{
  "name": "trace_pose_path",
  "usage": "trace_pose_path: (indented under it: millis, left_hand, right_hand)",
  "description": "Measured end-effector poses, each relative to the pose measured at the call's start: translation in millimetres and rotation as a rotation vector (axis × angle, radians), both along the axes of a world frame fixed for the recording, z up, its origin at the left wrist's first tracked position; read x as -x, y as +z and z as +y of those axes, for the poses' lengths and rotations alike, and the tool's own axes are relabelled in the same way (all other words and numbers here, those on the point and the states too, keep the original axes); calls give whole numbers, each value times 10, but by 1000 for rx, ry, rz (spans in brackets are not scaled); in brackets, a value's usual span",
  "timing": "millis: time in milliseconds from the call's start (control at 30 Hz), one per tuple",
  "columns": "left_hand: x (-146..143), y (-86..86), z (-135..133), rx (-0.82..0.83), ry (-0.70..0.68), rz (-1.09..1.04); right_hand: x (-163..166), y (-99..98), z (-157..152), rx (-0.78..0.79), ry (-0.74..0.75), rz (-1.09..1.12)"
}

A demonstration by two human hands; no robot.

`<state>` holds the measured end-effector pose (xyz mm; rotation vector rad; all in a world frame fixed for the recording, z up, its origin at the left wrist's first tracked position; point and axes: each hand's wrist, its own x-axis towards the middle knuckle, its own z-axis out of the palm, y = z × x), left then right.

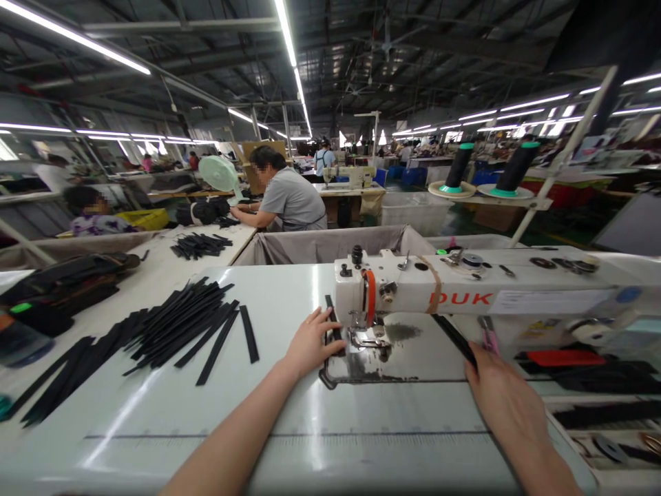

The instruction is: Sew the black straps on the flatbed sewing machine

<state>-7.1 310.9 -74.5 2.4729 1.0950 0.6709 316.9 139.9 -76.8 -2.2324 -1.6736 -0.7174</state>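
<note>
A white sewing machine (465,293) with red lettering stands on the pale table (289,427). My left hand (310,342) lies by the needle plate, fingers spread over a narrow black strip (333,324) that runs toward the presser foot (368,339). My right hand (498,393) is at the right of the plate, fingers closed on the near end of another black strip (454,336) that passes under the machine arm. A heap of black strips (175,327) lies to the left of my left hand.
Two black thread cones (457,169) stand on a rack behind the machine. Dark bags (62,279) sit at the far left. A tray of small parts (593,365) lies at the right. A person in grey (289,196) works at the bench ahead.
</note>
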Motion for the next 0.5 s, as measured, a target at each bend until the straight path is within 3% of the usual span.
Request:
trace_pose_path:
  millis: [200, 300, 400, 500]
  left_hand:
    - [1250, 28, 6, 124, 295, 84]
    - [1594, 110, -65, 73, 414, 71]
    - [1390, 216, -243, -55, 359, -30]
    - [804, 316, -457, -46, 190, -200]
  right_hand:
    - [47, -53, -40, 67, -66, -13]
    - [58, -75, -18, 81, -110, -21]
    - [87, -87, -22, 65, -56, -36]
    - [129, -84, -61, 60, -3, -61]
